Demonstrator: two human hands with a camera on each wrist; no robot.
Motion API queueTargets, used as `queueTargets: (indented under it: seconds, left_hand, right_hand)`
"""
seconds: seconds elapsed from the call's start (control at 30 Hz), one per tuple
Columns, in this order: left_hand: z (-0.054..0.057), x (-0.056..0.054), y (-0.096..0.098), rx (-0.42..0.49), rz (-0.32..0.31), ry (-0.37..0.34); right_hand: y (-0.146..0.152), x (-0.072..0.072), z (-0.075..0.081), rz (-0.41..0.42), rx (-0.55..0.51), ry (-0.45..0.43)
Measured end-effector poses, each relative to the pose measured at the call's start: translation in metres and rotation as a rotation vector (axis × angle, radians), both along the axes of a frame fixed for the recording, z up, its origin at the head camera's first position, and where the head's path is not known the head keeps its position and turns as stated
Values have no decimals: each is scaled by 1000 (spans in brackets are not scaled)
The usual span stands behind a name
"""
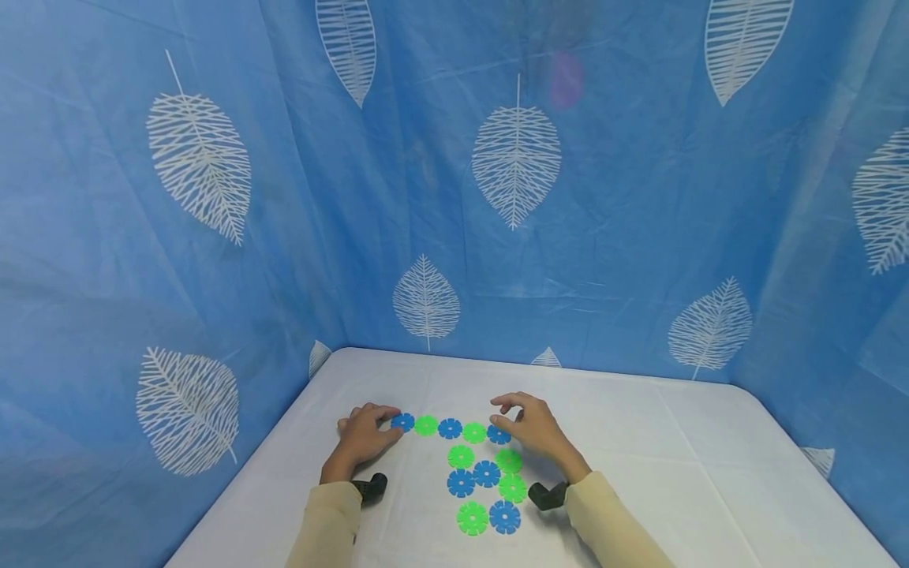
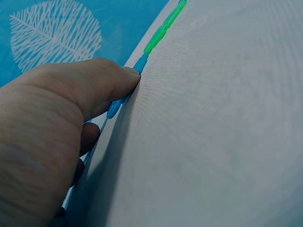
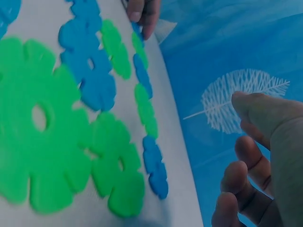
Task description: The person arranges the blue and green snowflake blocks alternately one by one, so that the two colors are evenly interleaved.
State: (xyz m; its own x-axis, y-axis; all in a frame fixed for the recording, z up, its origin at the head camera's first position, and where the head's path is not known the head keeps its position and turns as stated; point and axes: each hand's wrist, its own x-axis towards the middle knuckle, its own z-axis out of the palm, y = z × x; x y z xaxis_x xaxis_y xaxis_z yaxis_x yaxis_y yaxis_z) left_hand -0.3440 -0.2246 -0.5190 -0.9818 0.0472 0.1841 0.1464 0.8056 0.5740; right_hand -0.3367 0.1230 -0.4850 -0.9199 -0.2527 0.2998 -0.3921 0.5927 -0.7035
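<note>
Flat plastic snowflake building discs, blue and green with notched rims and centre holes, lie on the table. At the left end of the back row, my left hand (image 1: 365, 434) pinches the rim of a blue disc (image 1: 403, 423) between thumb and index finger. The left wrist view shows the thumb (image 2: 128, 78) against that disc, the other fingers partly hidden. My right hand (image 1: 536, 426) is over the row's right end, by another blue disc (image 1: 499, 434). Its fingers are loosely bent with nothing between them, and in the right wrist view they stand apart from the discs.
Below the back row lie more discs, among them a green disc (image 1: 472, 518) and a blue disc (image 1: 505, 517) nearest me. A white cloth covers the table (image 1: 660, 473). Behind and beside it hangs a blue curtain (image 1: 604, 260) with white leaf prints.
</note>
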Motion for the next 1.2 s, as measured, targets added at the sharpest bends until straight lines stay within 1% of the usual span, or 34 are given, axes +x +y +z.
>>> queueTargets:
  seconds: [0.17, 0.27, 0.57, 0.7, 0.8, 0.9, 1.13, 1.2]
  left_hand:
    - [-1, 0, -1, -10, 9, -2]
    - [0, 1, -1, -8, 10, 2]
    - [2, 1, -2, -12, 7, -6]
    - [0, 0, -3, -12, 7, -5]
    - [-1, 0, -4, -15, 13, -6]
    - [-2, 0, -4, -18, 12, -1]
    - [0, 0, -2, -3, 0, 2]
    - [0, 0, -2, 1, 0, 3]
  right_hand:
    - [-9, 4, 4, -6, -109, 30]
    - [-15, 8, 6, 8, -167, 27]
    - [-34, 18, 6, 43, -211, 1]
    - [-41, 20, 4, 43, -181, -29]
    - [-46, 21, 0, 61, -142, -46]
    - [-47, 22, -4, 101, -112, -55]
    - [-46, 25, -10, 178, -15, -138]
    - [-47, 25, -11, 214, 4, -149]
